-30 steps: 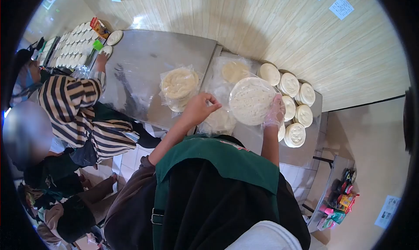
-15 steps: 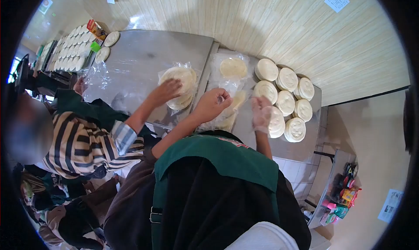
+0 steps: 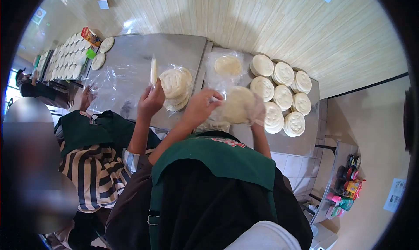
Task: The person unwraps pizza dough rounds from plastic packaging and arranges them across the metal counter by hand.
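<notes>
My right hand [image 3: 256, 111], in a clear plastic glove, grips a pale round flatbread [image 3: 237, 105] by its right edge. The disc is held over the clear plastic bags in front of me. Just left of it, my left hand [image 3: 203, 106] pinches the edge of a clear plastic bag [image 3: 216, 114], its fingertips right at the flatbread's rim. Beyond my hands lies a bagged flatbread [image 3: 228, 65]. Several stacks of flatbreads [image 3: 273, 117] stand to the right of my right hand.
At my left, a co-worker's hand [image 3: 150, 99] holds a flatbread on edge beside a bagged pile [image 3: 174, 84]; the other hand [image 3: 87, 96] touches plastic film. The steel table [image 3: 174, 44] meets the wall behind. A side shelf [image 3: 325, 202] with colourful packets stands lower right.
My right hand has taken a flatbread from the stacks and brought it left, next to my left hand. The co-worker's near hand has lifted a flatbread and moved left from the pile.
</notes>
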{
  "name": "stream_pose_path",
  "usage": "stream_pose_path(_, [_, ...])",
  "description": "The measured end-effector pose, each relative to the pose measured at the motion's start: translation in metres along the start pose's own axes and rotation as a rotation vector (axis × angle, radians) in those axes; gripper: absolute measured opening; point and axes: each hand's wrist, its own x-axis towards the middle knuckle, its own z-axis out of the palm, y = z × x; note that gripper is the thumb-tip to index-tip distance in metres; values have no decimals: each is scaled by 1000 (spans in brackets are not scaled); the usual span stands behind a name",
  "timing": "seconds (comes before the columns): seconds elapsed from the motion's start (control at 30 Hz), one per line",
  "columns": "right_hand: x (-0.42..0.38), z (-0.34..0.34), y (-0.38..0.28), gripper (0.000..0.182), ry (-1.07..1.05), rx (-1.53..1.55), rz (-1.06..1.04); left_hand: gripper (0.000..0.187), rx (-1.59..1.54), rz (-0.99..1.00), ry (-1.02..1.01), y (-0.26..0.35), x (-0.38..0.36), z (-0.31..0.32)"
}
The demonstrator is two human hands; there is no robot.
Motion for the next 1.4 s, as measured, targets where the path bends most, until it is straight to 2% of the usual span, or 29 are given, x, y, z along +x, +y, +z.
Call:
stream_pose_path(0.03, [4,-24,-10,57,28,106,82,16,34,-59,34,-5,4,-7])
stream_pose_path(0.07, [9,-49,-22,58,25,20,249,17,68,-112,69,-11,2,-10])
stream_pose_path(0.1, [13,-72,-42,61,41,299,329,17,82,-128,69,-15,3,-15])
stream_pose_path(0.2, [22,-108,-68,57,61,741,433,20,64,-154,35,-17,10,-21])
stream_pose_path(0.27, [26,-116,-99,58,-41,885,442,27,-25,-148,-31,-6,14,-13])
stream_pose_path(0.3, [23,-111,-109,58,-87,957,438,31,-220,-198,-24,-1,13,-7])
stream_pose_path(0.37, [21,-93,-119,59,-176,768,449,42,-614,-314,-17,10,14,3])
stream_pose_path(0.43, [16,-78,-120,55,-339,897,479,43,-648,-379,17,8,15,12])
stream_pose_path(0.57, [-6,-67,-114,46,-422,880,507,42,-678,-471,142,-12,5,19])
stream_pose_path(0.63, [-13,-70,-108,41,-441,913,450,41,-616,-369,268,-23,4,22])
stream_pose_path(0.67, [-17,-69,-96,40,-347,983,506,41,-584,-320,335,-27,4,23])
stream_pose_path(0.7, [-23,-67,-76,40,-253,1051,560,39,-609,-406,409,-24,3,20])
stream_pose_path(0.73, [-26,-67,-62,39,-158,1118,610,40,-604,-385,467,-28,2,18])
stream_pose_path(0.8, [-24,-72,-38,40,162,1276,675,40,-594,-345,584,-38,-1,12])
stream_pose_path(0.83, [-21,-74,-24,40,327,1348,705,40,-577,-325,577,-40,-2,6])
stream_pose_path(0.93, [-30,-57,85,51,502,1168,744,40,-570,-333,602,-39,-4,0])
stream_pose_path(1.0, [-48,-28,185,57,550,722,897,41,-570,-336,592,-37,-4,2])
stream_pose_path(1.07, [-57,-16,226,61,540,351,1053,41,-559,-330,565,-36,-6,3])
stream_pose_path(1.2, [-48,-21,185,59,424,-163,1234,41,-521,-318,519,-38,-8,4])
stream_pose_path(1.3, [-38,-36,148,58,335,-319,1297,42,-497,-318,494,-40,-13,6])
stream_pose_path(1.4, [-24,-45,137,58,229,-334,1348,41,-494,-310,502,-36,-13,7])
